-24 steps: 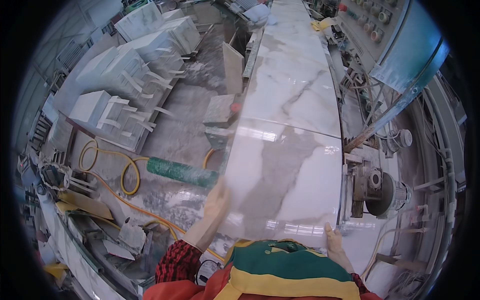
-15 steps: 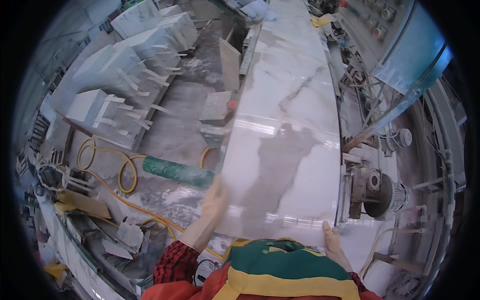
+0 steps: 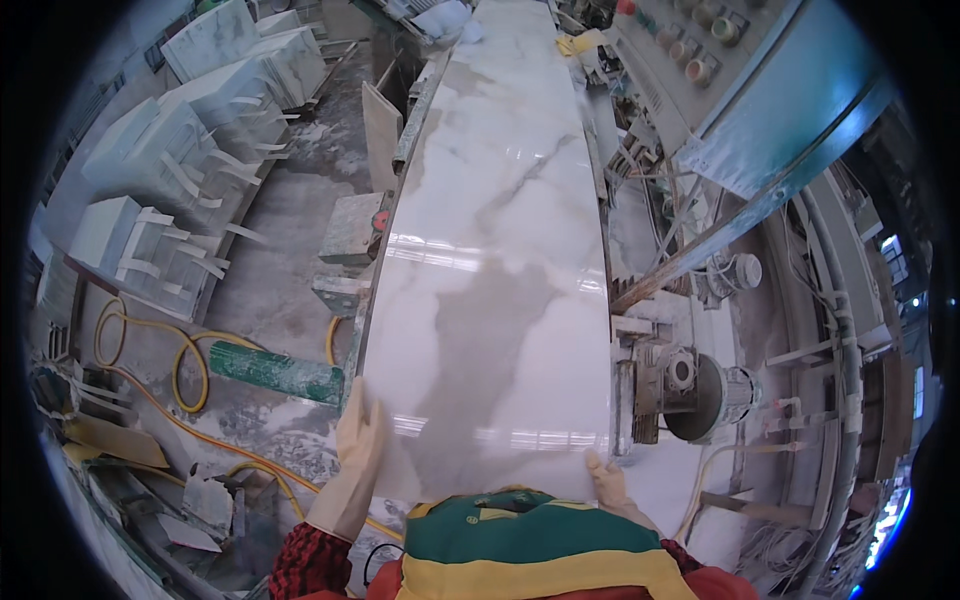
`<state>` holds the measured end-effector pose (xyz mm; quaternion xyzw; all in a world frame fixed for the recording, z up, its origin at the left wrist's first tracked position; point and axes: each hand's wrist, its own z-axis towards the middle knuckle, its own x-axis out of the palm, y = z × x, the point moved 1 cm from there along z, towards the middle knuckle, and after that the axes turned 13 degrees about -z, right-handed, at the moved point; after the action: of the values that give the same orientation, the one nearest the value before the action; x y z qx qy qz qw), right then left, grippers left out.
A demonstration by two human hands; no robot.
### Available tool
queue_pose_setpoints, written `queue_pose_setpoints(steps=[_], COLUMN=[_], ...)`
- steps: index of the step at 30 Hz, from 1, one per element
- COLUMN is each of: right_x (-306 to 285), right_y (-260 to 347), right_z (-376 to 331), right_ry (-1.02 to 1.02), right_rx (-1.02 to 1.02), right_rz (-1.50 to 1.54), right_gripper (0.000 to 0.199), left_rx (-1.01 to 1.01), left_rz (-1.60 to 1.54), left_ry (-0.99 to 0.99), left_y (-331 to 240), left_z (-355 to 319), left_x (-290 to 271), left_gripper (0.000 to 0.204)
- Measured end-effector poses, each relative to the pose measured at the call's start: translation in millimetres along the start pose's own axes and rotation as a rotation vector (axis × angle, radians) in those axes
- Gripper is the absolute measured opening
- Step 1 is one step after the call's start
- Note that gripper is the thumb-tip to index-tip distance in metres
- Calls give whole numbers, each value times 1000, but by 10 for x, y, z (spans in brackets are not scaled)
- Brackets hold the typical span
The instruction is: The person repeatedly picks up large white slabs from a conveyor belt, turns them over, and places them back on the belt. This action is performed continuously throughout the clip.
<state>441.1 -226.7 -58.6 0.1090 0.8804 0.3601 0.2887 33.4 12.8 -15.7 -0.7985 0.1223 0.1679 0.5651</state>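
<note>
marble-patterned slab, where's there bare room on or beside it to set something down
Bare room shows on the marble-patterned slab, beyond the left hand and right hand, and on the floor between the strapped slab stacks and grey box. It is crowded right of the slab, around the motor, and lower left, among broken stone pieces.

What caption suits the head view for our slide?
Left hand and right hand at opposite edges of a glossy white slab.

No writing can be read, the light mark [image 3: 472, 519] on the green-and-yellow garment [image 3: 540, 542] being too small.
</note>
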Motion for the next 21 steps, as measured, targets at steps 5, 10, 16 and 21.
queue_pose_setpoints(steps=[5, 10, 16, 21], right_x=[14, -202, -24, 802], right_y=[3, 135, 876, 943], right_z=[88, 58, -55, 464], right_ry=[24, -117, -261, -340], right_rx=[38, -54, -815, -1098], right_rz=[36, -416, -863, -1029], right_gripper=[66, 75, 67, 77], left_rx=[195, 809, 957, 1008], left_rz=[45, 410, 537, 564], left_ry=[6, 62, 203, 153], left_y=[119, -81, -340, -423], left_z=[112, 313, 459, 585], left_x=[95, 275, 462, 434], left_gripper=[71, 72, 64, 64])
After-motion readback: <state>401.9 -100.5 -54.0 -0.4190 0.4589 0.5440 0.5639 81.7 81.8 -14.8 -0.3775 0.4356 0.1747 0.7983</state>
